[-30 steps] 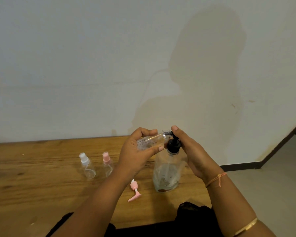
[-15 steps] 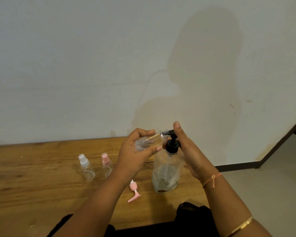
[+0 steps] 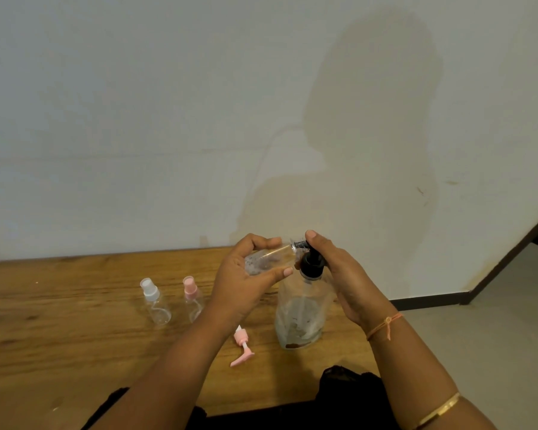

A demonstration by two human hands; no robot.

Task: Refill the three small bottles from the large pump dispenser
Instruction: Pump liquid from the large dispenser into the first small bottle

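Clear plastic is what the left hand has hold of: a small bottle with its cap off, laid nearly on its side, long axis running left to right and tipped slightly up toward its open neck. That neck meets the black pump head of the large dispenser, which stands upright on the wooden bench just right of the left hand. Everything turns on this alignment, the bottle mouth sitting at the nozzle, though whether the spout is actually inside the neck is too small to tell. The left fingers are curled narrowly round the bottle body, thumb below and the others over the top. The right hand is the nearer one to the pump; it rests against the pump's far side with its fingers close together, and one fingertip sits on top of the head, seemingly ready to press. A pink pump cap lies loose on the bench in front, probably from the held bottle. Two more small bottles, one with a white cap and one with a pink cap, stand capped well to the left and look empty, so this appears to be the first refill.
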